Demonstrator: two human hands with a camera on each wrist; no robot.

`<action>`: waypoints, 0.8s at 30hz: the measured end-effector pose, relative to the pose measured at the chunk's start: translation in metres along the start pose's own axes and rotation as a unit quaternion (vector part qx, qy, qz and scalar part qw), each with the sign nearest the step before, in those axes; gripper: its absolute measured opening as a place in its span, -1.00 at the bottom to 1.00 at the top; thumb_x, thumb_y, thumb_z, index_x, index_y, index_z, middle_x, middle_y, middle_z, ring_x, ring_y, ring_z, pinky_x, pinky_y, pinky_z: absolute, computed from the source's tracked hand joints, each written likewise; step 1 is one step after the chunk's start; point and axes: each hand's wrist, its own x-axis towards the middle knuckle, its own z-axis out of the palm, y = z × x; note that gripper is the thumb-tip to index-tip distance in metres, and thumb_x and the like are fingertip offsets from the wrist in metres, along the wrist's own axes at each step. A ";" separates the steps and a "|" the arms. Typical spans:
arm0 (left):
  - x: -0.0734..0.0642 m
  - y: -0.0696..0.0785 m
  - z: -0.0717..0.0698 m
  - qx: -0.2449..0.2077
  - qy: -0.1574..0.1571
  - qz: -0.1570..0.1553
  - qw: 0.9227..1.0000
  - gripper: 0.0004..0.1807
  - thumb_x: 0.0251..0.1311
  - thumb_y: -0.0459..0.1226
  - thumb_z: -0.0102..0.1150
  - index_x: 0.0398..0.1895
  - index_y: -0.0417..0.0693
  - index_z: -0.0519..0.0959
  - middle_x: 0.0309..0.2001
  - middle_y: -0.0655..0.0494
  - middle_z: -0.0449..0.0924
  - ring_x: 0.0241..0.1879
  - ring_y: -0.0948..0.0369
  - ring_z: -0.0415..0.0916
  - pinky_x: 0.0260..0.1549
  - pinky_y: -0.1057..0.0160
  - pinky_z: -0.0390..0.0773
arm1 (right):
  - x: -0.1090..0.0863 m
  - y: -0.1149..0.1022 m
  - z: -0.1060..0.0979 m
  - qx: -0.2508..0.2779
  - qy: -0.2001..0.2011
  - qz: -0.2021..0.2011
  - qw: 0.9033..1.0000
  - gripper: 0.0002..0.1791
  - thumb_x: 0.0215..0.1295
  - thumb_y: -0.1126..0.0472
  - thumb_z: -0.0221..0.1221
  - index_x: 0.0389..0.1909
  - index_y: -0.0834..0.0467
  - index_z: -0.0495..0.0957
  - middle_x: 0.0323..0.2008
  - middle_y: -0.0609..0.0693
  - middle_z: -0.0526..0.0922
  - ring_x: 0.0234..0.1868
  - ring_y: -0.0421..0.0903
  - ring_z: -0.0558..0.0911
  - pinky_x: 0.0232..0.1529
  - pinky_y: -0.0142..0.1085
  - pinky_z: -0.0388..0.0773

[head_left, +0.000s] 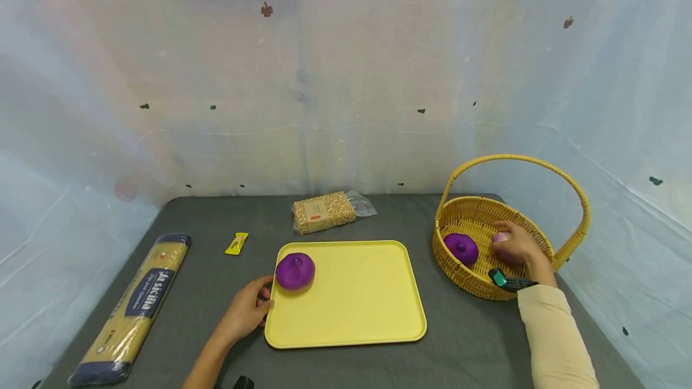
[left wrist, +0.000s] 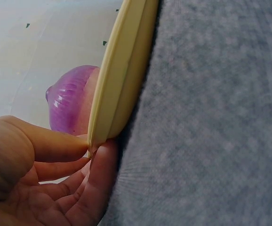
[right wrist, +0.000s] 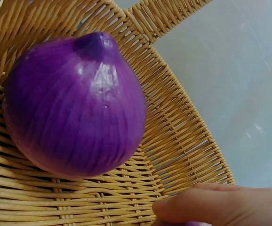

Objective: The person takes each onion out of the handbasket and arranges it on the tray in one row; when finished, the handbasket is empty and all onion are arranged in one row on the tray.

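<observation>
My left hand (head_left: 245, 311) pinches the left rim of a yellow tray (head_left: 357, 299), with the thumb above and the fingers below in the left wrist view. A purple onion (head_left: 295, 271) sits on the tray's left side, close to that hand. Over at the right, my right hand (head_left: 516, 242) reaches into a wicker basket (head_left: 470, 284) and grips a pinkish-purple onion (head_left: 500, 237), mostly covered by the fingers. Another purple onion (right wrist: 79, 103) lies in the basket, to the left of the right hand in the head view.
A long pack of pasta (head_left: 135, 311) lies at the table's left. Near it is a small yellow wrapped packet (head_left: 236, 244). Behind the tray lies a clear bag of pale kernels (head_left: 330, 211). The basket's tall arched handle (head_left: 513, 156) rises above its rim.
</observation>
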 end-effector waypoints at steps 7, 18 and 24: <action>0.000 0.000 0.000 -0.004 -0.001 -0.002 1.000 -0.49 0.10 -0.52 0.12 0.18 -0.34 0.36 -0.35 0.00 0.38 -0.54 0.20 0.36 -0.76 0.34 0.50 | 0.001 -0.005 -0.002 0.011 0.031 0.005 0.999 -0.34 0.13 0.07 0.27 0.15 0.38 0.31 0.03 0.43 0.36 -0.06 0.28 0.43 -0.19 0.02 0.50; 0.001 0.000 0.000 -0.008 -0.001 0.000 1.000 -0.49 0.10 -0.53 0.12 0.19 -0.35 0.35 -0.34 -0.01 0.37 -0.54 0.21 0.36 -0.76 0.33 0.50 | -0.006 -0.050 -0.018 0.044 0.057 -0.059 0.996 -0.28 0.12 0.02 0.29 0.20 0.34 0.31 0.07 0.41 0.37 -0.06 0.28 0.45 -0.27 -0.12 0.53; 0.000 -0.001 0.000 -0.006 0.000 0.002 1.000 -0.48 0.10 -0.53 0.11 0.19 -0.36 0.34 -0.34 0.00 0.37 -0.55 0.20 0.36 -0.77 0.33 0.50 | -0.009 -0.072 -0.022 0.053 0.074 -0.103 0.990 -0.31 0.10 -0.01 0.30 0.16 0.30 0.38 0.03 0.35 0.43 -0.13 0.20 0.47 -0.37 -0.25 0.50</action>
